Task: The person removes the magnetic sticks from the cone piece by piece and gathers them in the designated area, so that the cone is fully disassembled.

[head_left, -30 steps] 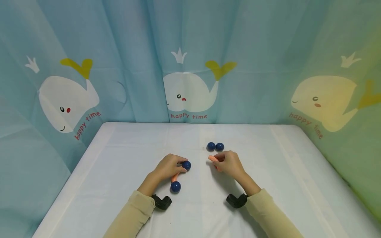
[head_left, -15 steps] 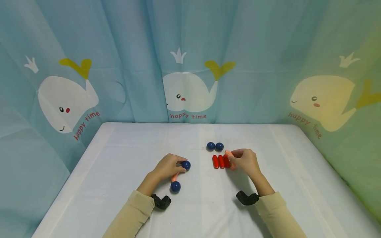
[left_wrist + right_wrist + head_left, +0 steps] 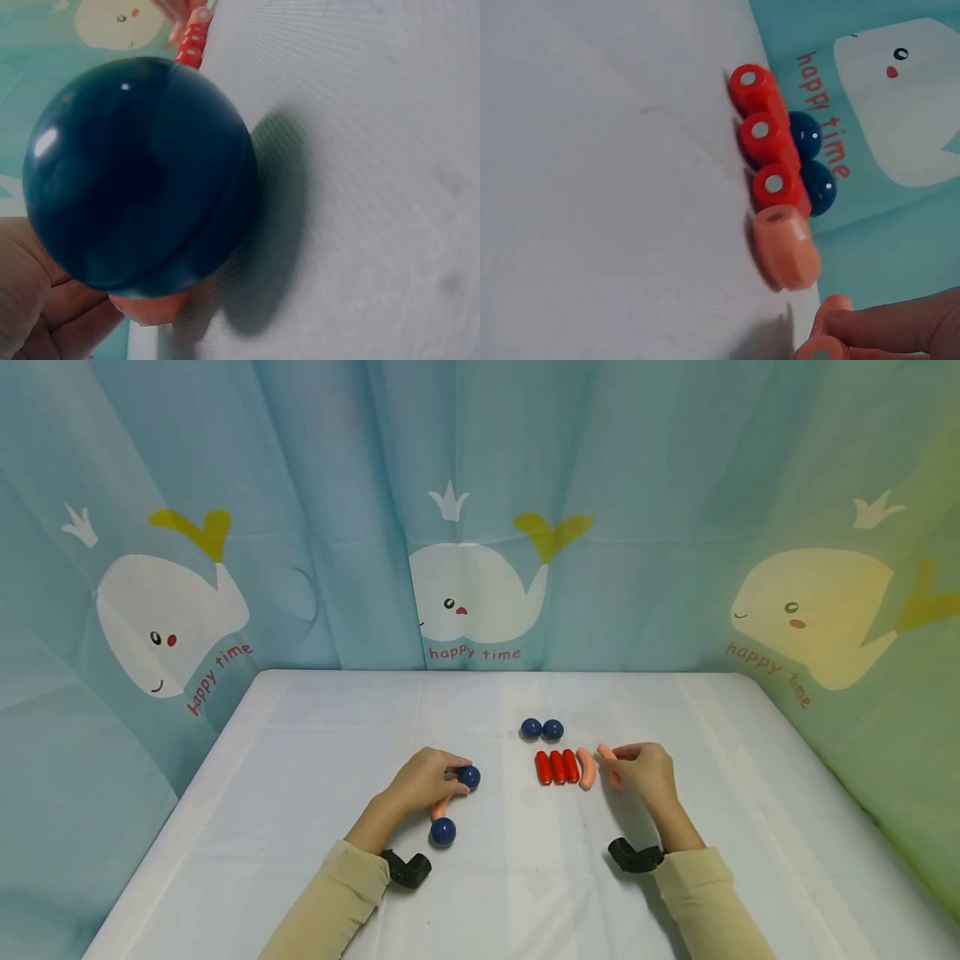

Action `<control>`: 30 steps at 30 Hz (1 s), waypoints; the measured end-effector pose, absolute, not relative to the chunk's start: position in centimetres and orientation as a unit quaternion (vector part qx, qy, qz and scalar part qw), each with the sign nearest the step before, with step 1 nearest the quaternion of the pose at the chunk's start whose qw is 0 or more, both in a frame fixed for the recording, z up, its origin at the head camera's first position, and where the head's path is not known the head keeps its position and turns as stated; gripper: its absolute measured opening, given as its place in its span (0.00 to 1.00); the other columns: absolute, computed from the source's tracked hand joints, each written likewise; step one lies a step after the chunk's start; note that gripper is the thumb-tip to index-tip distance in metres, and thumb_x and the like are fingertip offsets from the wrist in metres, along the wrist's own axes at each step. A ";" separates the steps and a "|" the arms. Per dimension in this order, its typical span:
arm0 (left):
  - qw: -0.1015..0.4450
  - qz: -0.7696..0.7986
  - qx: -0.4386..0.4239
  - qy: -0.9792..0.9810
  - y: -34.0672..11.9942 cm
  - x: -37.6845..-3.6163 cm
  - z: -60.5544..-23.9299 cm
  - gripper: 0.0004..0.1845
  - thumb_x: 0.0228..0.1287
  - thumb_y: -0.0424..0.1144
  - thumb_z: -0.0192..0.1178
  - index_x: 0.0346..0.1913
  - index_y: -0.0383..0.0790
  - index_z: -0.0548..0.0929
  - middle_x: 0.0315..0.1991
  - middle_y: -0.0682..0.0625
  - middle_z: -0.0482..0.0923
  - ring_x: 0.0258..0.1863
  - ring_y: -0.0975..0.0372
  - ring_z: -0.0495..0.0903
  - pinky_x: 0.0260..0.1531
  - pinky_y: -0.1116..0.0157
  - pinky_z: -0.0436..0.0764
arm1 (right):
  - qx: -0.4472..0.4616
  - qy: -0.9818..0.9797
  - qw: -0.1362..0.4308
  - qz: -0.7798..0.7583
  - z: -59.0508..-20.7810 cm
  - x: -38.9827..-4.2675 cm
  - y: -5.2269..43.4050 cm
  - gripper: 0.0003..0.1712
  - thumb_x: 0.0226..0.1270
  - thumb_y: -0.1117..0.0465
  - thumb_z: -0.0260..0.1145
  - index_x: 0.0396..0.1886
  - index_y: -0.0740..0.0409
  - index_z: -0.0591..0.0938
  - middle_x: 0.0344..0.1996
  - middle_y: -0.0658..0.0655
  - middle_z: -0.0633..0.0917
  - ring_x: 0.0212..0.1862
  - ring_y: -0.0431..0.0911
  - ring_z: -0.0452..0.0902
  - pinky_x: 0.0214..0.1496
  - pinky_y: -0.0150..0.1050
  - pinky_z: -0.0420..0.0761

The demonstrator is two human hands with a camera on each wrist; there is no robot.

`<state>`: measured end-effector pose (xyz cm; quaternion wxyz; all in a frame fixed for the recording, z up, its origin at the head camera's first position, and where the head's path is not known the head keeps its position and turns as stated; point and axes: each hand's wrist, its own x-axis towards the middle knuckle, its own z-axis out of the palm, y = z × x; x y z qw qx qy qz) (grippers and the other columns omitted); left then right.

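My left hand pinches a blue ball between thumb and fingers. An orange curved rod runs from under that hand to a second blue ball on the table; this nearer ball fills much of the left wrist view and hides the pinched one. On the right, my right hand pinches another orange curved rod, whose end shows a grey disc in the right wrist view. Just left of it lies a loose orange curved rod, beside three short red rods in a row.
Behind the red rods, two more blue balls sit side by side. A white cloth covers the table, and a blue whale-print curtain hangs along its back and sides. Black wrist mounts jut inward from both cuffs.
My right hand has moved right, carrying the orange curved rod. The red rods and the loose orange rod, hidden behind it earlier, now show. The left hand has stayed in place.
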<state>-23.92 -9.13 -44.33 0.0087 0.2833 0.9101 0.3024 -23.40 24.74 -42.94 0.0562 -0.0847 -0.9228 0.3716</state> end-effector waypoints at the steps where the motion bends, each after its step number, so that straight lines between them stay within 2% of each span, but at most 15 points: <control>1: 0.009 0.303 0.281 0.910 -9.1 -23.9 -44.3 0.21 0.50 0.40 0.70 0.48 0.38 0.83 0.45 0.46 0.81 0.47 0.58 0.78 0.48 0.61 0.74 | -0.088 -0.923 0.055 0.371 -43.1 -23.4 24.8 0.17 0.54 0.59 0.69 0.36 0.71 0.84 0.26 0.61 0.84 0.31 0.50 0.75 0.25 0.35 0.72; 4: 0.011 0.305 0.278 0.911 -9.1 -23.9 -44.4 0.21 0.50 0.41 0.70 0.48 0.38 0.83 0.45 0.47 0.81 0.47 0.58 0.78 0.49 0.61 0.74 | -0.096 -0.922 0.057 0.370 -43.3 -23.4 25.0 0.17 0.54 0.59 0.70 0.36 0.72 0.83 0.24 0.59 0.84 0.31 0.50 0.75 0.26 0.35 0.72; 11: 0.008 0.308 0.278 0.910 -9.1 -23.8 -44.5 0.21 0.50 0.41 0.69 0.48 0.38 0.83 0.45 0.47 0.81 0.47 0.57 0.78 0.49 0.61 0.74 | -0.103 -0.926 0.075 0.355 -43.8 -23.3 24.6 0.19 0.55 0.56 0.69 0.36 0.70 0.84 0.12 0.52 0.80 0.28 0.49 0.75 0.25 0.36 0.71; 17: 0.011 0.307 0.276 0.911 -9.2 -23.8 -44.5 0.21 0.51 0.41 0.69 0.49 0.39 0.83 0.46 0.47 0.81 0.48 0.58 0.77 0.49 0.61 0.74 | -0.105 -0.925 0.076 0.357 -43.8 -23.2 24.4 0.18 0.56 0.56 0.68 0.36 0.70 0.84 0.10 0.52 0.79 0.27 0.48 0.74 0.24 0.36 0.70; 23: 0.015 0.313 0.273 0.910 -9.2 -23.8 -44.5 0.20 0.51 0.41 0.69 0.49 0.39 0.83 0.46 0.47 0.81 0.48 0.58 0.77 0.49 0.60 0.74 | -0.100 -0.926 0.074 0.356 -43.4 -23.0 24.1 0.19 0.57 0.55 0.67 0.35 0.71 0.84 0.13 0.55 0.81 0.28 0.49 0.74 0.24 0.35 0.70; 30: 0.009 0.310 0.275 0.910 -9.2 -23.8 -44.5 0.20 0.51 0.41 0.69 0.49 0.39 0.83 0.46 0.47 0.81 0.48 0.57 0.77 0.49 0.60 0.74 | -0.089 -0.926 0.089 0.356 -43.3 -22.9 24.1 0.18 0.55 0.56 0.68 0.32 0.70 0.85 0.27 0.62 0.84 0.31 0.52 0.76 0.25 0.35 0.71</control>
